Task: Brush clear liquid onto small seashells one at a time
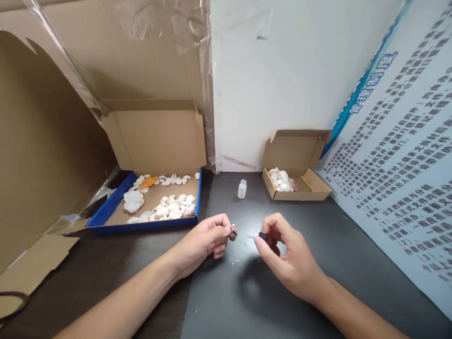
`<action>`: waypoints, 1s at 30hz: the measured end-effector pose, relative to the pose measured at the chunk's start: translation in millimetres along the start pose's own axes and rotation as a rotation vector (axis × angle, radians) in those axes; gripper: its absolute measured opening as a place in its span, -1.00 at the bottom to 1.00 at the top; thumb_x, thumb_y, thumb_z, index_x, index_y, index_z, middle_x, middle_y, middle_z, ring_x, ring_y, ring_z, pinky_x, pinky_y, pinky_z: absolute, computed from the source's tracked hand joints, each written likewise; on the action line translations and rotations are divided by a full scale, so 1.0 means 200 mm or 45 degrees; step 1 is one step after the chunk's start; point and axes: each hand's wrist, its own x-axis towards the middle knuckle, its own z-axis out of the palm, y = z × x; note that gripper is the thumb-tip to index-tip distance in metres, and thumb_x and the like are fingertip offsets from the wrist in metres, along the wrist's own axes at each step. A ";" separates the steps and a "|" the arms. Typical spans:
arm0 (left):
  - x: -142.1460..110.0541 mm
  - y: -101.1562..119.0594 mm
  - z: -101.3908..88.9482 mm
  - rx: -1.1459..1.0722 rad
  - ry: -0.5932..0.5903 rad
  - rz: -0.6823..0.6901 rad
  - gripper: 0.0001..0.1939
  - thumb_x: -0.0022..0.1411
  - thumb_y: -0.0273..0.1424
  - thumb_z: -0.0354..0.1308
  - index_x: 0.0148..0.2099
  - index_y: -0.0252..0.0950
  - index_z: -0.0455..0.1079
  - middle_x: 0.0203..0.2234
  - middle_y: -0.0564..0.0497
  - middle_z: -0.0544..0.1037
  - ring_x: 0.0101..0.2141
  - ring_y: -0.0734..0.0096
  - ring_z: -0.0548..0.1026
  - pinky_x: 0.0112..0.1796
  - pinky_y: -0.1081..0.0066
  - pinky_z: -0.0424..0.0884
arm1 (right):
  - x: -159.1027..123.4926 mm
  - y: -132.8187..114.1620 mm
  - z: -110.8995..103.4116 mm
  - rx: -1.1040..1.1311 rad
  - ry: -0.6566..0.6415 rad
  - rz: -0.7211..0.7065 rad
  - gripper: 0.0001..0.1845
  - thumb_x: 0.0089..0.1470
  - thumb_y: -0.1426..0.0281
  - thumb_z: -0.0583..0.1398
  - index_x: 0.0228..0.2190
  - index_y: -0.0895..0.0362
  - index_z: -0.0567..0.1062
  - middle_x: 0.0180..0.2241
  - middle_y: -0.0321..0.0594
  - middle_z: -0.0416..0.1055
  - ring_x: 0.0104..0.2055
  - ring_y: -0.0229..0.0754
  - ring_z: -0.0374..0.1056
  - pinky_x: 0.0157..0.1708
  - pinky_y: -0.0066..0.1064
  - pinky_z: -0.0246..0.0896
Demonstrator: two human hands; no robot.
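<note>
Between the thumb and fingers of my left hand [212, 235] is a small dark brown shell [233, 233]. My right hand [287, 252] pinches a black bottle cap [263, 237] with a thin, pale applicator stem pointing left at the shell. A narrow gap separates the stem's tip from the shell. Beyond both hands stands a small, uncapped white bottle [242, 189] with a label too small to read. Tiny white crumbs lie on the dark mat [219, 301] below the hands.
At left, a blue-edged cardboard box [198, 197] with its lid up holds several white shells [174, 207] and an orange one [149, 182]. A smaller open box [318, 186] with more shells [280, 180] stands at right. Cardboard, white and printed panels enclose the table.
</note>
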 end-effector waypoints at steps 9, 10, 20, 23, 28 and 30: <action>0.00 -0.01 -0.01 -0.028 -0.096 -0.016 -0.72 0.13 -0.27 0.27 -0.32 -0.31 0.25 -0.54 0.13 0.37 -0.64 0.69 0.26 -0.59 0.60 0.27 | 0.00 0.00 0.00 0.103 0.074 -0.044 -0.89 0.22 0.44 0.08 -0.33 0.05 0.18 -0.53 -0.43 0.12 -0.55 -0.29 0.14 -0.56 -0.48 0.12; -0.01 -0.01 -0.01 -0.043 -0.109 -0.010 -0.72 0.13 -0.27 0.27 -0.32 -0.31 0.26 -0.54 0.12 0.38 -0.65 0.69 0.28 -0.59 0.59 0.30 | 0.00 0.00 0.00 0.090 0.076 -0.045 -0.87 0.20 0.45 0.09 -0.34 0.05 0.18 -0.53 -0.43 0.12 -0.56 -0.30 0.13 -0.58 -0.49 0.11; -0.01 0.00 0.00 -0.130 -0.133 0.034 -0.72 0.11 -0.28 0.30 -0.35 -0.35 0.29 -0.59 0.12 0.40 -0.73 0.70 0.28 -0.66 0.61 0.33 | -0.02 0.01 0.00 0.139 0.086 -0.119 -0.89 0.23 0.44 0.10 -0.29 0.04 0.21 -0.51 -0.44 0.12 -0.56 -0.31 0.14 -0.55 -0.49 0.14; -0.01 -0.02 -0.03 -0.174 -0.242 0.030 -0.68 0.09 -0.24 0.32 -0.35 -0.36 0.30 -0.60 0.11 0.40 -0.72 0.66 0.33 -0.65 0.59 0.35 | -0.02 0.00 0.00 0.110 0.015 -0.103 -0.86 0.20 0.46 0.13 -0.32 0.05 0.22 -0.52 -0.44 0.13 -0.58 -0.32 0.13 -0.57 -0.48 0.11; -0.01 -0.04 -0.04 -0.190 -0.314 0.004 -0.65 0.06 -0.24 0.35 -0.34 -0.37 0.30 -0.57 0.09 0.43 -0.68 0.60 0.40 -0.62 0.58 0.37 | -0.03 -0.01 0.00 0.106 0.041 -0.144 -0.87 0.18 0.47 0.14 -0.32 0.05 0.24 -0.52 -0.43 0.16 -0.57 -0.31 0.16 -0.54 -0.46 0.15; 0.00 -0.04 -0.04 -0.169 -0.298 0.019 -0.64 0.05 -0.24 0.36 -0.33 -0.36 0.29 -0.56 0.08 0.44 -0.68 0.60 0.40 -0.63 0.59 0.33 | -0.03 -0.01 0.00 0.106 0.027 -0.164 -0.88 0.17 0.47 0.14 -0.33 0.05 0.24 -0.52 -0.42 0.17 -0.56 -0.31 0.17 -0.54 -0.47 0.16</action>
